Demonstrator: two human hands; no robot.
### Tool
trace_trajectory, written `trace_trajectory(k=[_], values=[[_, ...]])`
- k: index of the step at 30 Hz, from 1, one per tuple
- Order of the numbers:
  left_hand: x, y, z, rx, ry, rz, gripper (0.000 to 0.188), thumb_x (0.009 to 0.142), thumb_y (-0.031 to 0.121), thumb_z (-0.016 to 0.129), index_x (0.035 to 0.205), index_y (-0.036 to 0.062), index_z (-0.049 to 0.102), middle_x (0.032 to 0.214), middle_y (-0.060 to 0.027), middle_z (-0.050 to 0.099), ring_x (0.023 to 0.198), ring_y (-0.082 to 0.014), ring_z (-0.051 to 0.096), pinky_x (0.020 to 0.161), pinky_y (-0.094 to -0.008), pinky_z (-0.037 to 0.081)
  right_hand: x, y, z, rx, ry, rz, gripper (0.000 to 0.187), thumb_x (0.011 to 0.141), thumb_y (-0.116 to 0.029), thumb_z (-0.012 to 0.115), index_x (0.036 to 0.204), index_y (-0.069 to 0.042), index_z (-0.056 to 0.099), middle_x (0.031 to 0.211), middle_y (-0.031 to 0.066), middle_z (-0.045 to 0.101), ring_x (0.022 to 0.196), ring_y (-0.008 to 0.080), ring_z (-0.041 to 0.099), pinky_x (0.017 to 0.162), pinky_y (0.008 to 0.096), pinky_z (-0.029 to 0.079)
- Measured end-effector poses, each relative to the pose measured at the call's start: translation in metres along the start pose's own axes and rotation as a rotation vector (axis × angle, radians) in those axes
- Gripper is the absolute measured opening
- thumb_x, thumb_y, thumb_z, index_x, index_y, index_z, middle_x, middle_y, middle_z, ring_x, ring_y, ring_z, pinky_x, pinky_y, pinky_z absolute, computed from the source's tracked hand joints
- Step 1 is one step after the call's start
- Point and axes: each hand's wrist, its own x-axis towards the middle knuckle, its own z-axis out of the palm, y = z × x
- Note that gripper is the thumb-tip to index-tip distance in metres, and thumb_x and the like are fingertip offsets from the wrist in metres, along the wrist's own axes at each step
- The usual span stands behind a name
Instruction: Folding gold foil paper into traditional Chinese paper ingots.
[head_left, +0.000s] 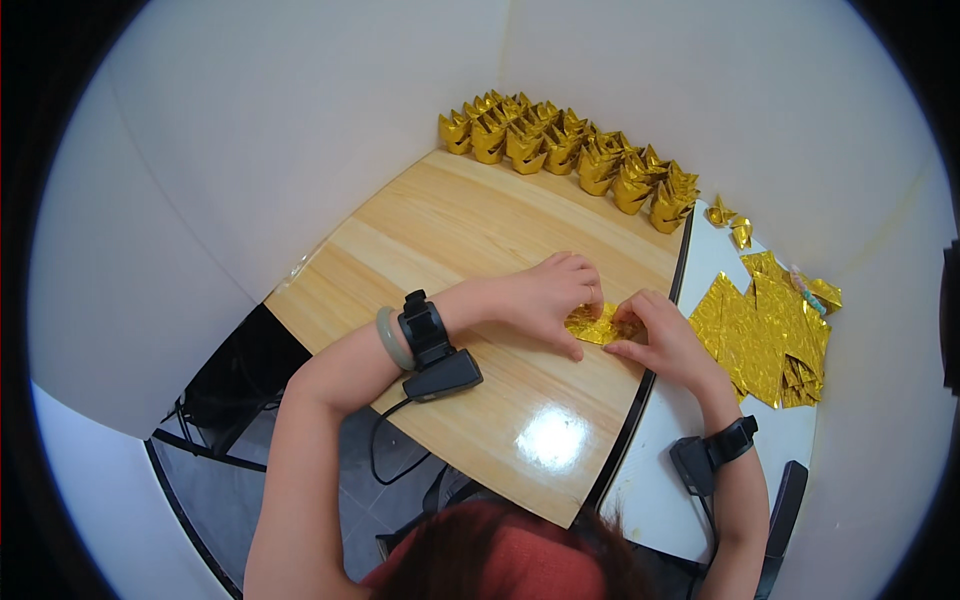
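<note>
A small folded piece of gold foil paper (594, 327) lies low over the wooden tabletop, between my two hands. My left hand (548, 297) curves round its left end, with the fingertips on the foil and the thumb lower down on the near side. On the right end, my right hand (657, 338) closes its thumb and fingers round the foil. The fingers partly cover the piece, so its full shape is hidden. Crumpled-looking flat gold foil sheets (750, 335) are spread in a pile just beyond my right hand.
Several rows of folded gold foil ingots (560, 140) line the back edge of the wooden tabletop (450, 225). Two loose gold pieces (741, 232) sit on the white table (650, 470) at right. A beaded string (806, 290) lies by the sheets. White walls enclose the tables.
</note>
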Motion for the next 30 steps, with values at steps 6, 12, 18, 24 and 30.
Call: trace_trajectory(k=[6, 12, 18, 24, 30], values=[[-0.002, 0.0, -0.001, 0.114, 0.014, -0.039, 0.038, 0.068, 0.034, 0.072, 0.09, 0.0053, 0.059, 0.096, -0.0102, 0.052, 0.104, -0.0281, 0.041, 0.095, -0.0382, 0.029, 0.001, -0.009, -0.012, -0.228, 0.038, -0.201, 0.034, 0.066, -0.025, 0.071, 0.089, -0.005, 0.056, 0.087, 0.0081, 0.056, 0.089, 0.026, 0.05, 0.083, 0.0343, 0.04], [0.0, -0.003, 0.002, 0.162, 0.086, -0.03, 0.032, 0.075, 0.034, 0.062, 0.084, 0.0035, 0.064, 0.09, -0.0113, 0.057, 0.101, -0.0271, 0.044, 0.094, -0.0386, 0.031, 0.0, -0.012, -0.011, -0.143, 0.009, -0.098, 0.035, 0.067, -0.02, 0.068, 0.095, -0.005, 0.055, 0.086, 0.0086, 0.055, 0.089, 0.0257, 0.049, 0.081, 0.0339, 0.041], [0.001, -0.013, 0.006, -0.041, 0.171, -0.209, 0.026, 0.08, 0.026, 0.058, 0.083, 0.0006, 0.064, 0.079, -0.0141, 0.06, 0.09, -0.0287, 0.052, 0.083, -0.0379, 0.04, 0.002, 0.003, 0.004, 0.097, 0.094, 0.095, 0.025, 0.082, -0.006, 0.057, 0.106, -0.004, 0.05, 0.08, 0.0082, 0.054, 0.074, 0.0199, 0.054, 0.068, 0.0298, 0.046], [0.007, -0.012, 0.008, -0.271, 0.244, -0.429, 0.019, 0.078, 0.019, 0.061, 0.081, 0.0006, 0.059, 0.074, -0.0147, 0.06, 0.076, -0.0296, 0.057, 0.068, -0.0374, 0.045, 0.004, 0.013, 0.013, 0.196, 0.133, 0.13, 0.026, 0.085, -0.004, 0.054, 0.11, -0.004, 0.049, 0.077, 0.0062, 0.052, 0.068, 0.0145, 0.053, 0.063, 0.0275, 0.045], [0.009, -0.017, 0.014, -0.204, 0.292, -0.418, 0.018, 0.077, 0.017, 0.063, 0.08, 0.0004, 0.058, 0.073, -0.0143, 0.06, 0.071, -0.0282, 0.058, 0.065, -0.0372, 0.045, 0.002, 0.006, 0.011, 0.089, 0.16, 0.083, 0.028, 0.083, -0.006, 0.056, 0.111, -0.004, 0.049, 0.09, 0.0107, 0.052, 0.086, 0.0212, 0.053, 0.074, 0.0309, 0.045]])
